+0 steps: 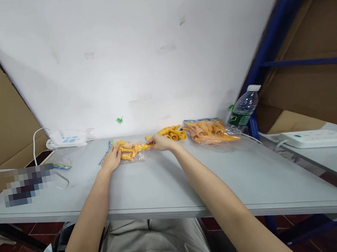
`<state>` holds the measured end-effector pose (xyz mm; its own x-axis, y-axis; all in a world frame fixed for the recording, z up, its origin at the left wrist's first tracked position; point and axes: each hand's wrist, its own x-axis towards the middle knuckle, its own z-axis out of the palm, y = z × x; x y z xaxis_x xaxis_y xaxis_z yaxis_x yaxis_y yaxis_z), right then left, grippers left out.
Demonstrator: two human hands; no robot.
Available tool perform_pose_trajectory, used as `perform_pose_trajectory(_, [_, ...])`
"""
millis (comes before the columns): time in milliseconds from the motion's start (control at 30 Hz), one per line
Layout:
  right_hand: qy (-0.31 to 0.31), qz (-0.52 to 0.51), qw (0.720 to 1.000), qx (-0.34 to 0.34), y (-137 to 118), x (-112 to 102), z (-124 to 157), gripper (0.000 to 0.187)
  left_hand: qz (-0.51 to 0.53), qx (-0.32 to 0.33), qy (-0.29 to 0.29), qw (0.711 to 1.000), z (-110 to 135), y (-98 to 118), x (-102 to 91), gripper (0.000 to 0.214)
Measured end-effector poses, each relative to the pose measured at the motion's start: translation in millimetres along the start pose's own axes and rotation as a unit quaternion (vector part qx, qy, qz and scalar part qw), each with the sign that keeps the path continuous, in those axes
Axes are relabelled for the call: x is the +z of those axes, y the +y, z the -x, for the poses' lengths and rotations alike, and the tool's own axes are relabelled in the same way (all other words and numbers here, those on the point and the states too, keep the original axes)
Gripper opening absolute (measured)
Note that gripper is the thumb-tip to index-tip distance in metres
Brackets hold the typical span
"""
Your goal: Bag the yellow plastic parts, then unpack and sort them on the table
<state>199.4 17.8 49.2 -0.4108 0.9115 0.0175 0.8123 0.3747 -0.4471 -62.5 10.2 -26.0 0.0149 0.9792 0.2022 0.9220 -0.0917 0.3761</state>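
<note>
A clear plastic bag (139, 153) with orange, finger-like hollow cones (126, 155) inside lies flat on the table. My left hand (112, 158) grips the bag at its left part, beside the blue-green printed header. At the bag's right end, my right hand (161, 142) is closed around an orange cone, whose narrow part shows at the fingertips. Just behind that hand is a loose pile of orange cones (178, 134), some with their round open ends facing me. Farther right lies a fuller bag of orange cones (210, 130).
A water bottle (243, 108) leans at the back right by the blue rack post. A white power strip (68, 140), a phone (40, 158) and cables are at the left. Another power strip (317, 138) sits on the right-hand surface. The white wall stands behind the table (165, 183).
</note>
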Motion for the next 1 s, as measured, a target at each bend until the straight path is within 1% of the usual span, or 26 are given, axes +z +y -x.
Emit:
perform_pose_trajectory(67, [-0.022,-0.025,0.999,-0.015,0,-6,-4,0.024,0.015,0.015,-0.003,1.000,0,1,-0.3,0.050])
perform_pose_trajectory(133, [-0.046,-0.036,0.998,-0.033,-3,-6,-8,0.023,0.031,0.033,-0.003,0.999,0,1,0.4,0.050])
perform_pose_trajectory(200, [-0.056,-0.035,0.996,-0.058,-8,-2,-13,0.018,0.044,0.039,0.001,0.998,-1,0,1.6,0.049])
perform_pose_trajectory(267, [-0.043,-0.050,0.995,-0.073,-11,6,-16,0.012,0.053,0.029,0.007,0.998,-2,-2,3.0,0.048])
perform_pose_trajectory(300, [-0.035,-0.073,0.994,-0.071,-12,11,-17,0.011,0.058,0.020,0.009,0.998,-3,-4,3.6,0.048])
perform_pose_trajectory(367, [-0.019,-0.148,0.988,-0.044,-11,20,-18,0.012,0.077,0.006,0.014,0.997,-6,-8,5.2,0.047])
perform_pose_trajectory(467, [0.012,-0.267,0.963,0.020,-6,31,-18,0.019,0.120,0.006,0.018,0.993,-9,-12,8.5,0.048])
perform_pose_trajectory(533, [0.021,-0.313,0.949,0.036,-4,37,-19,0.020,0.141,0.013,0.019,0.990,-11,-12,10.4,0.048])
perform_pose_trajectory(667, [-0.022,-0.384,0.923,0.007,-3,46,-21,0.026,0.153,0.020,0.015,0.988,-9,-8,9.3,0.050])
perform_pose_trajectory(767, [-0.042,-0.437,0.899,-0.011,0,50,-23,0.030,0.162,0.012,0.028,0.986,-5,-4,4.1,0.051])
perform_pose_trajectory(833, [-0.039,-0.455,0.890,-0.008,3,52,-23,0.031,0.167,-0.005,0.033,0.985,-3,-1,0.7,0.053])
perform_pose_trajectory(933, [-0.009,-0.448,0.894,0.003,5,53,-23,0.031,0.163,-0.019,0.030,0.986,-1,3,-1.9,0.054])
perform_pose_trajectory(1000, [0.002,-0.449,0.894,-0.006,5,54,-22,0.030,0.160,-0.014,0.032,0.986,-1,4,-2.1,0.054])
